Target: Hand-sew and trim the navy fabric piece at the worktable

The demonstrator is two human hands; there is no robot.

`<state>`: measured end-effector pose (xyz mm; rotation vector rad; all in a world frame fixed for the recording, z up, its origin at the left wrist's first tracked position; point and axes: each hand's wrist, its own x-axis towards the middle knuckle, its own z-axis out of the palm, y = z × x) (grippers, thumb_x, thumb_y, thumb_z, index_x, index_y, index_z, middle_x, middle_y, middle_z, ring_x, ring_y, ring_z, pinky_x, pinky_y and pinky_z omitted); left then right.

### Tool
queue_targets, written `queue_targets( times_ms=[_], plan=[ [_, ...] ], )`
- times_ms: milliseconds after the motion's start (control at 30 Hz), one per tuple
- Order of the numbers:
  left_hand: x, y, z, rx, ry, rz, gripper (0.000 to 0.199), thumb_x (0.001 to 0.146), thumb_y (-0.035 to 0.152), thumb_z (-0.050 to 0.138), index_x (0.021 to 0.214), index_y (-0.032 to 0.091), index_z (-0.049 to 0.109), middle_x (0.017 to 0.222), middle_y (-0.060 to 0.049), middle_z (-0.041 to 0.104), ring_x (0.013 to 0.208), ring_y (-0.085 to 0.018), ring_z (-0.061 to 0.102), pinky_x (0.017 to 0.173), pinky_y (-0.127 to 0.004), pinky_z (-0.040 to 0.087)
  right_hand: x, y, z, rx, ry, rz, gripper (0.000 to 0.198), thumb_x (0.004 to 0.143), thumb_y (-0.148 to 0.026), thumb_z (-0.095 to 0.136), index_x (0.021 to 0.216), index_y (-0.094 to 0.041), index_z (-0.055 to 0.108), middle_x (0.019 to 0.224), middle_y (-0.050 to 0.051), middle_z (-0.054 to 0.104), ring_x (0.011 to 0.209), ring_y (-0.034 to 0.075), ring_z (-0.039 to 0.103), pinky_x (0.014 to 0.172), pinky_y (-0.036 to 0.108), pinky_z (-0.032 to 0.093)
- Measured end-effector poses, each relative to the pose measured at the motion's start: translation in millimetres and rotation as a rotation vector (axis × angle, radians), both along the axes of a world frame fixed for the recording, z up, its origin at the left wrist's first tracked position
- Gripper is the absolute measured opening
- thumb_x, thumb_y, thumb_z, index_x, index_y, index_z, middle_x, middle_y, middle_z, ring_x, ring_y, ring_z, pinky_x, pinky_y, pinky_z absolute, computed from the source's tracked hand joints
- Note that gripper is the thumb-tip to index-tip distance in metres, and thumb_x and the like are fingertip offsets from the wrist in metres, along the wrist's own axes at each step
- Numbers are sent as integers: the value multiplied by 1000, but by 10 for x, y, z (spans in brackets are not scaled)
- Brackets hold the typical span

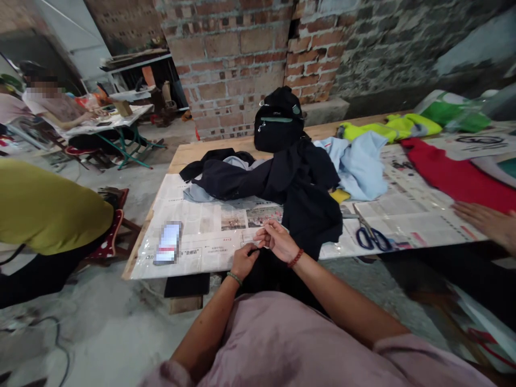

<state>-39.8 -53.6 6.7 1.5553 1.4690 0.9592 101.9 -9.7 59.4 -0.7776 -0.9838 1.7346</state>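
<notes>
My left hand (243,263) is closed at the table's front edge, thumb and fingers pinching a dark cloth (268,269) that hangs over my lap. Just above and to its right, my right hand (279,241) has its thumb and fingertips drawn together; whatever lies between them is too fine to make out. A dark garment (302,209) spreads from the middle of the table down toward my right wrist. Scissors with dark blue handles (373,237) lie to the right of it. On the left, a phone (168,242) rests with its screen lit.
Newspaper under clear plastic covers the table (201,258). Behind the garment stands a black backpack (278,121), with light blue cloth (358,161) beside it. At right, another person's hand (479,217) touches red cloth (459,172). A person in yellow-green (48,204) sits at left.
</notes>
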Motion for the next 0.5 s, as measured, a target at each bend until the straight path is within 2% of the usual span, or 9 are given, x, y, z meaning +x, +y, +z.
queue_targets(
  times_ms=[100, 200, 400, 500],
  plan=[
    [-5, 12, -11, 1, 0, -1, 11, 73, 26, 54, 75, 21, 63, 74, 2, 64, 74, -14, 55, 76, -27, 42, 44, -8, -38, 168, -122, -106, 31, 75, -46, 56, 86, -20, 43, 71, -1, 62, 68, 15, 64, 59, 28, 53],
    [-7, 18, -26, -6, -6, 18, 11, 72, 26, 53, 73, 21, 63, 72, 3, 63, 72, -14, 54, 74, -26, 42, 89, 28, -35, 286, -239, -191, 28, 77, -45, 53, 85, -18, 48, 72, 1, 62, 69, 15, 64, 55, 26, 53],
    [-5, 9, -39, -13, -7, 24, 11, 72, 27, 53, 73, 21, 63, 71, 3, 62, 70, -13, 53, 71, -25, 41, 92, 5, -14, 248, -178, -238, 25, 77, -42, 53, 84, -18, 48, 71, 0, 60, 66, 15, 64, 52, 26, 52],
    [-14, 11, -7, -25, -40, 42, 11, 70, 27, 55, 73, 20, 63, 72, 2, 63, 73, -14, 54, 74, -26, 42, 134, -1, -23, 197, -131, -250, 27, 76, -42, 55, 85, -18, 48, 70, -2, 60, 57, 13, 61, 47, 23, 49]
  ],
)
